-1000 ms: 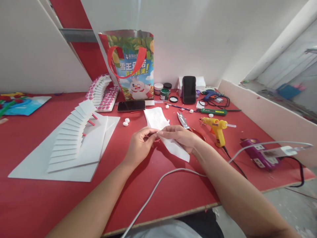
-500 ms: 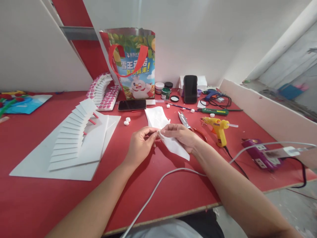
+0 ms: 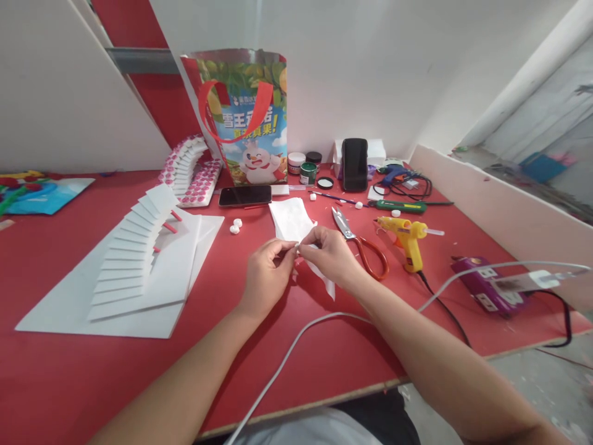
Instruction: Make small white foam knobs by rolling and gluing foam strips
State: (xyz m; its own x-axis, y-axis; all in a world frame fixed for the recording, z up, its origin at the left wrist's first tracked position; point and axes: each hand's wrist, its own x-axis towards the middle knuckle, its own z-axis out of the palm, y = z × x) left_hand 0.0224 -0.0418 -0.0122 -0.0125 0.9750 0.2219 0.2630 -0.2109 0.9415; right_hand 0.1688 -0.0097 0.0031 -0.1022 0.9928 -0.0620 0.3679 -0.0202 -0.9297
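White thin sheet (image 3: pixel 325 281) is pinched at its end by my left hand (image 3: pixel 266 272) and right hand (image 3: pixel 332 254). It may tear, if I pull too strongly.

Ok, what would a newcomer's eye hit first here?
Probably the colourful bag with red handles, standing at the back of the red table. Then the fanned white steps at left and the yellow glue gun at right. Front and centre, left hand and right hand pinch white paper.
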